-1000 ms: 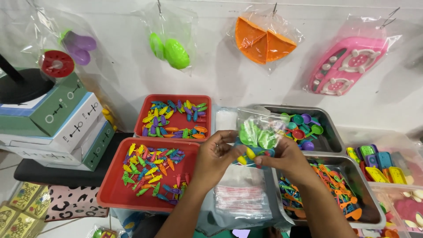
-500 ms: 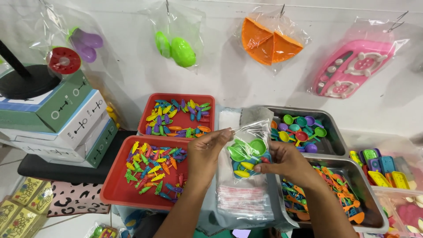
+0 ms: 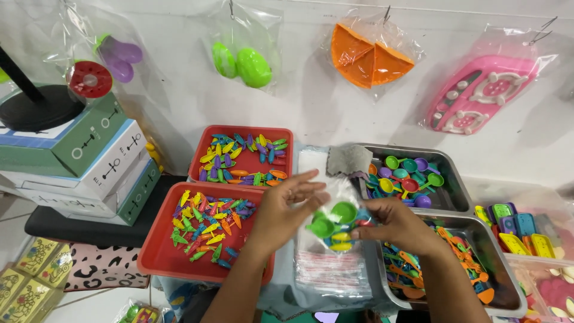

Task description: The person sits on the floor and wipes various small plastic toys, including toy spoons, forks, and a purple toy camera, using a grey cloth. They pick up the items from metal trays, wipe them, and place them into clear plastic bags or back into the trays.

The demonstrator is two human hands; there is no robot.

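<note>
A small clear plastic bag (image 3: 336, 222) with green, yellow and blue toy pieces inside is held between both hands above a stack of empty clear bags (image 3: 332, 272). My left hand (image 3: 286, 209) grips the bag's left side with its fingers spread over the top. My right hand (image 3: 394, 224) pinches the bag's right side. Part of the bag's content is hidden by the fingers.
Two red trays (image 3: 160, 260) (image 3: 240, 131) of small coloured toy pieces lie to the left. Metal trays (image 3: 445, 191) (image 3: 496, 269) of coloured toy spoons and utensils lie to the right. Stacked boxes (image 3: 89, 167) stand at far left. Bagged toys (image 3: 242, 60) hang on the wall.
The bag has come down from in front of the far metal tray to just above the stack of empty bags. Both hands moved with it, toward me.
</note>
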